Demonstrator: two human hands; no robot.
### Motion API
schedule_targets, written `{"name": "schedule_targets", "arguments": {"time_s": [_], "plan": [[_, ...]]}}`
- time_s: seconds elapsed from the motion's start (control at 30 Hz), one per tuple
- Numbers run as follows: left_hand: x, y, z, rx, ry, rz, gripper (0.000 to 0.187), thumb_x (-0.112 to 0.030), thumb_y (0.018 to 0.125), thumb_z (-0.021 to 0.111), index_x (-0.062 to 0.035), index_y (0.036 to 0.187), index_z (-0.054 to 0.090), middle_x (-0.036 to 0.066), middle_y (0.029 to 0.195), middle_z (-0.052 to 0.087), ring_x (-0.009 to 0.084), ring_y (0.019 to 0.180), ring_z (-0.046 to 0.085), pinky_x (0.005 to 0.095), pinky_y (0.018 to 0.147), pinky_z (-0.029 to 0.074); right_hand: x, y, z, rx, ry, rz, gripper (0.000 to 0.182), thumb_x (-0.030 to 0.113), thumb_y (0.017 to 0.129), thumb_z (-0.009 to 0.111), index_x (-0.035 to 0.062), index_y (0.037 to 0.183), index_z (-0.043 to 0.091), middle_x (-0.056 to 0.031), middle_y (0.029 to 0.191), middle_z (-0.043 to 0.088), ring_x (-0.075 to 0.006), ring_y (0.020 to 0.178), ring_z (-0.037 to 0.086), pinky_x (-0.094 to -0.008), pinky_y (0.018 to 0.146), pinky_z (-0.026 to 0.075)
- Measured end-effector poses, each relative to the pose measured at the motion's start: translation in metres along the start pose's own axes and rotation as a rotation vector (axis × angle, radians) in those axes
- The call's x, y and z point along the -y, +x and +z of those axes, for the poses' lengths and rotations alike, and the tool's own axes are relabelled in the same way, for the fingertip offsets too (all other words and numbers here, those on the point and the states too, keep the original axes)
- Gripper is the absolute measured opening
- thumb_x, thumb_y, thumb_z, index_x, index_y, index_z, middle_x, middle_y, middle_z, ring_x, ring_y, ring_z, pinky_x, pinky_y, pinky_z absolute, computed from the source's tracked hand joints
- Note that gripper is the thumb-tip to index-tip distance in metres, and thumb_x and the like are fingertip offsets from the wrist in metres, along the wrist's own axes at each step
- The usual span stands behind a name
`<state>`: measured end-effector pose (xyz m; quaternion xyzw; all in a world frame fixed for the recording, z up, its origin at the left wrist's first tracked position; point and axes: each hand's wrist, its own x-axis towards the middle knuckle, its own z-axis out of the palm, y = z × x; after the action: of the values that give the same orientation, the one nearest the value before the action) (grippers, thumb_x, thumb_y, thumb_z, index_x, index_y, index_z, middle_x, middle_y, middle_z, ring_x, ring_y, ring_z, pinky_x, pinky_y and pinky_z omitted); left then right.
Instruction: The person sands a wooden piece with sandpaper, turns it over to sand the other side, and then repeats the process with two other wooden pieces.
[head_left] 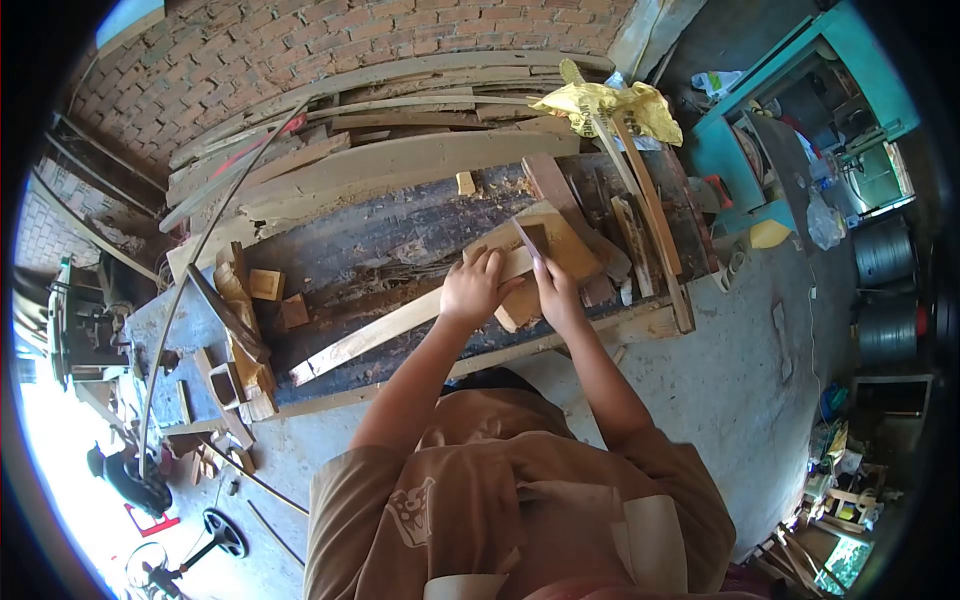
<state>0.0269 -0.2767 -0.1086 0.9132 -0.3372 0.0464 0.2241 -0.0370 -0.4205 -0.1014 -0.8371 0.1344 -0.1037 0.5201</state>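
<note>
A long pale wooden strip (375,335) lies slantwise across the dark workbench, its upper end on a wooden block (570,255). My left hand (476,287) is closed over the strip near that end, fingers bent across its top. Just to the right, my right hand (555,290) grips a thin, flat, pointed tool (525,240) that angles up and left beside the strip's end. What kind of tool it is, I cannot tell. Below the strip, between my hands, another wood block (517,308) shows in part.
The worn workbench (390,240) carries small wood blocks (265,285) at left and a little offcut (465,183) at the back. Long boards (640,190) and a yellow sack (610,108) are at right. Stacked planks (370,160) line the brick wall. A teal cabinet (720,165) stands far right.
</note>
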Motion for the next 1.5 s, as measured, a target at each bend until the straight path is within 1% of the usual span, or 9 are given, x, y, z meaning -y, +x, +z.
{"name": "schedule_targets", "arguments": {"time_s": [0.13, 0.33, 0.53, 0.67, 0.83, 0.9, 1.07, 1.3, 1.5], "plan": [[0.001, 0.002, -0.002, 0.019, -0.078, -0.021, 0.049, -0.046, 0.077, 0.054, -0.0043, 0.102, 0.048, 0.015, 0.104, 0.057, 0.0283, 0.103, 0.052, 0.0386, 0.082, 0.042, 0.010, -0.018, -0.011, 0.052, -0.167, -0.188, 0.031, 0.018, 0.090, 0.041, 0.0043, 0.117, 0.050, -0.0165, 0.119, 0.049, -0.0333, 0.102, 0.052, -0.0350, 0.082, 0.044], [0.007, 0.003, 0.002, 0.041, -0.019, 0.008, 0.052, -0.046, 0.077, 0.054, -0.0043, 0.108, 0.046, 0.015, 0.106, 0.056, 0.0273, 0.107, 0.049, 0.0387, 0.083, 0.043, 0.031, 0.042, 0.002, 0.223, -0.319, -0.229, 0.036, 0.020, 0.089, 0.045, 0.0044, 0.122, 0.045, -0.0162, 0.121, 0.048, -0.0342, 0.108, 0.047, -0.0376, 0.087, 0.040], [0.004, 0.006, -0.006, 0.049, -0.121, -0.044, 0.054, -0.042, 0.076, 0.057, -0.0048, 0.114, 0.045, 0.015, 0.115, 0.052, 0.0271, 0.113, 0.045, 0.0386, 0.089, 0.040, 0.018, -0.019, -0.014, 0.149, -0.673, -0.460, 0.037, 0.020, 0.089, 0.042, 0.0051, 0.122, 0.043, -0.0140, 0.122, 0.047, -0.0303, 0.110, 0.046, -0.0470, 0.087, 0.037], [0.006, 0.002, 0.002, 0.042, -0.080, -0.007, 0.053, -0.042, 0.076, 0.058, -0.0047, 0.112, 0.046, 0.015, 0.115, 0.052, 0.0271, 0.113, 0.045, 0.0385, 0.090, 0.039, 0.028, 0.031, 0.001, 0.108, -0.703, -0.397, 0.038, 0.020, 0.089, 0.043, 0.0073, 0.124, 0.042, -0.0119, 0.125, 0.045, -0.0281, 0.113, 0.045, -0.0457, 0.090, 0.035], [0.007, 0.002, 0.003, 0.014, -0.069, -0.008, 0.054, -0.046, 0.076, 0.057, -0.0043, 0.109, 0.049, 0.015, 0.111, 0.054, 0.0252, 0.112, 0.047, 0.0371, 0.086, 0.042, 0.006, 0.005, 0.002, 0.045, -0.502, -0.288, 0.036, 0.017, 0.089, 0.043, 0.0061, 0.124, 0.043, -0.0140, 0.125, 0.045, -0.0301, 0.115, 0.042, -0.0422, 0.093, 0.033], [0.006, 0.004, 0.003, 0.026, -0.107, 0.003, 0.054, -0.047, 0.076, 0.056, -0.0040, 0.108, 0.050, 0.015, 0.110, 0.055, 0.0251, 0.111, 0.048, 0.0369, 0.084, 0.043, 0.004, -0.021, -0.005, 0.040, -0.484, -0.276, 0.038, 0.020, 0.089, 0.043, 0.0059, 0.124, 0.042, -0.0113, 0.127, 0.043, -0.0301, 0.116, 0.041, -0.0538, 0.093, 0.028], [0.010, 0.002, 0.005, -0.010, -0.095, 0.015, 0.051, -0.041, 0.075, 0.059, -0.0030, 0.107, 0.049, 0.015, 0.108, 0.055, 0.0261, 0.109, 0.049, 0.0373, 0.084, 0.043, 0.022, 0.028, 0.008, 0.045, -0.350, -0.259, 0.034, 0.016, 0.088, 0.045, 0.0016, 0.119, 0.046, -0.0180, 0.119, 0.049, -0.0344, 0.114, 0.042, -0.0382, 0.089, 0.038], [0.004, -0.002, -0.003, 0.073, -0.110, -0.017, 0.054, -0.041, 0.073, 0.061, -0.0007, 0.107, 0.048, 0.016, 0.109, 0.055, 0.0275, 0.107, 0.050, 0.0376, 0.085, 0.042, 0.006, -0.022, 0.001, -0.006, -0.311, -0.437, 0.033, 0.009, 0.086, 0.047, 0.0030, 0.118, 0.048, -0.0162, 0.121, 0.048, -0.0339, 0.116, 0.041, -0.0377, 0.091, 0.038], [0.026, 0.009, 0.005, -0.053, -0.124, -0.072, 0.051, -0.043, 0.078, 0.055, -0.0007, 0.105, 0.047, 0.018, 0.108, 0.055, 0.0307, 0.100, 0.054, 0.0390, 0.079, 0.046, 0.017, 0.005, 0.014, 0.098, -0.174, -0.248, 0.031, 0.013, 0.088, 0.045, 0.0055, 0.117, 0.050, -0.0110, 0.122, 0.048, -0.0279, 0.117, 0.041, -0.0415, 0.092, 0.036]]}}
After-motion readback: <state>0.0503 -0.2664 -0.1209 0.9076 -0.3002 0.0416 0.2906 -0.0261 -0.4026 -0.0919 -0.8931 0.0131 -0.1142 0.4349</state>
